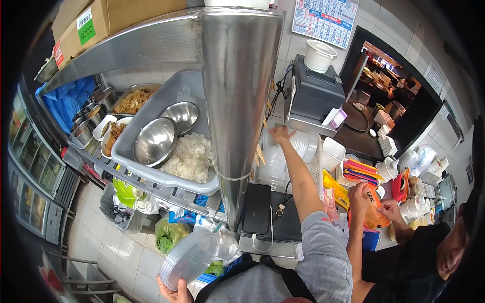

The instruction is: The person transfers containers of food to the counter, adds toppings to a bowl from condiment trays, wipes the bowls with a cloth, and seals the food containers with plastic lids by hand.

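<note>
- Grey shirt (pixel 265 280) with dark straps fills the bottom edge, nearest the camera, its sleeve running out to the right.
- Just beside it, low down, the left hand (pixel 175 293) pinches the rim of a stack of clear round lids (pixel 188 258) between thumb and fingers; the stack is tilted on edge, off any surface.
- Below and behind the stack, a plastic bag of green leaves (pixel 172 234) shows near the floor.
- Further on, a black flat device (pixel 256 217) rests on a dark counter with a white cable beside it.
- Beyond that, the right hand (pixel 281 133) reaches over clear plastic containers (pixel 274 165) in a white basket (pixel 320 166); its fingers are somewhat spread, and I cannot tell whether they grip one.
- To the right, a co-worker's two hands (pixel 359 199) hold an orange packet (pixel 375 213).
- Left of an upright metal post (pixel 237 96), a grey tub (pixel 151 108) holds white rice (pixel 189 160) and two metal bowls (pixel 153 141).
- Behind the basket stands a dark machine (pixel 313 88) with a white container (pixel 320 56) on top.
- Farthest, a calendar (pixel 325 22) hangs on the tiled wall, near an opening onto another room.
</note>
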Demonstrator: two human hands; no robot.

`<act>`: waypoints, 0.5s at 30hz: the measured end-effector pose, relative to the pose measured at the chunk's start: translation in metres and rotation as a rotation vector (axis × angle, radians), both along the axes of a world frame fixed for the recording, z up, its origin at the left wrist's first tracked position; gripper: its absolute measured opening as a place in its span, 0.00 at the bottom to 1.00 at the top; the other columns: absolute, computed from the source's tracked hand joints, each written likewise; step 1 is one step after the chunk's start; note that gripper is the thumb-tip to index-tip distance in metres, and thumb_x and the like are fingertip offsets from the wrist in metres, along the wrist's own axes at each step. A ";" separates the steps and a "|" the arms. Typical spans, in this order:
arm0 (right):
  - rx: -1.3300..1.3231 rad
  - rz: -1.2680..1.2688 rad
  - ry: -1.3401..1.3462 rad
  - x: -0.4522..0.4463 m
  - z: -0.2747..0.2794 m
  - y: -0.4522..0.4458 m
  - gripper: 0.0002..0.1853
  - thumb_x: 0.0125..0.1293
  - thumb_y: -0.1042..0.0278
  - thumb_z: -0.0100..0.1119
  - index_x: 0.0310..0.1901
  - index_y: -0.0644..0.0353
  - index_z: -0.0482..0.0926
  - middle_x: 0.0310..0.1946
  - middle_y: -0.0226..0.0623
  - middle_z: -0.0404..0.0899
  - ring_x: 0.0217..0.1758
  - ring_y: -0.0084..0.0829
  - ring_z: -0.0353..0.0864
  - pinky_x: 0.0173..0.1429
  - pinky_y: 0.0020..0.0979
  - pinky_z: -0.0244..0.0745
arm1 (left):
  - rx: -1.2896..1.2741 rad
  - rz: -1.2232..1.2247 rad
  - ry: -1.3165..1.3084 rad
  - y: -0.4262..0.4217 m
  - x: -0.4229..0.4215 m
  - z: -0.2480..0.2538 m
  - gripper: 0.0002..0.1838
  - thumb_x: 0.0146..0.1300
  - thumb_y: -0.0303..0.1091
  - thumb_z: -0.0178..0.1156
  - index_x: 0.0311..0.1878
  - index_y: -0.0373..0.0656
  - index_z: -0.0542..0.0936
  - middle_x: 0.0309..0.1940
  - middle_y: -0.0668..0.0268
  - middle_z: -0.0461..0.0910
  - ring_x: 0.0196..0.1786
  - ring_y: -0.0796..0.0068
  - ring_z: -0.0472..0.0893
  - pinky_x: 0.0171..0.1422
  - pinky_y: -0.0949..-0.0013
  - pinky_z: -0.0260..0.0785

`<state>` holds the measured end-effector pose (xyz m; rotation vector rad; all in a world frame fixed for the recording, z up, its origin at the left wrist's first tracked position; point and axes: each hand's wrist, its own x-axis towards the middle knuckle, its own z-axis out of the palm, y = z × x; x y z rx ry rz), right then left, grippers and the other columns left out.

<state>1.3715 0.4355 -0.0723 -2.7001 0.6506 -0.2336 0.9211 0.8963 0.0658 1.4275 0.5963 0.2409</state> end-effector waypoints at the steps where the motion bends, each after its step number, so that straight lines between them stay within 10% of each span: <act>1: 0.012 -0.014 0.006 0.000 0.002 0.004 0.13 0.50 0.52 0.56 0.38 0.41 0.79 0.55 0.29 0.68 0.66 0.34 0.51 0.60 0.67 0.23 | -0.002 -0.003 0.010 -0.001 0.001 0.003 0.38 0.53 0.32 0.62 0.62 0.30 0.53 0.52 0.49 0.68 0.50 0.65 0.70 0.52 0.68 0.64; 11: 0.133 0.064 0.052 0.015 -0.002 -0.023 0.09 0.46 0.55 0.61 0.29 0.44 0.82 0.50 0.32 0.73 0.60 0.41 0.60 0.54 0.73 0.28 | 0.040 -0.071 0.053 0.009 -0.005 -0.009 0.31 0.55 0.36 0.60 0.59 0.35 0.61 0.52 0.53 0.69 0.50 0.68 0.70 0.52 0.66 0.64; 15: 0.119 -0.027 -0.053 0.012 0.005 -0.018 0.11 0.44 0.55 0.62 0.31 0.46 0.82 0.44 0.32 0.76 0.56 0.38 0.66 0.58 0.67 0.32 | 0.059 -0.225 -0.546 -0.011 0.028 0.004 0.27 0.50 0.31 0.60 0.53 0.35 0.63 0.47 0.58 0.69 0.51 0.67 0.70 0.55 0.65 0.61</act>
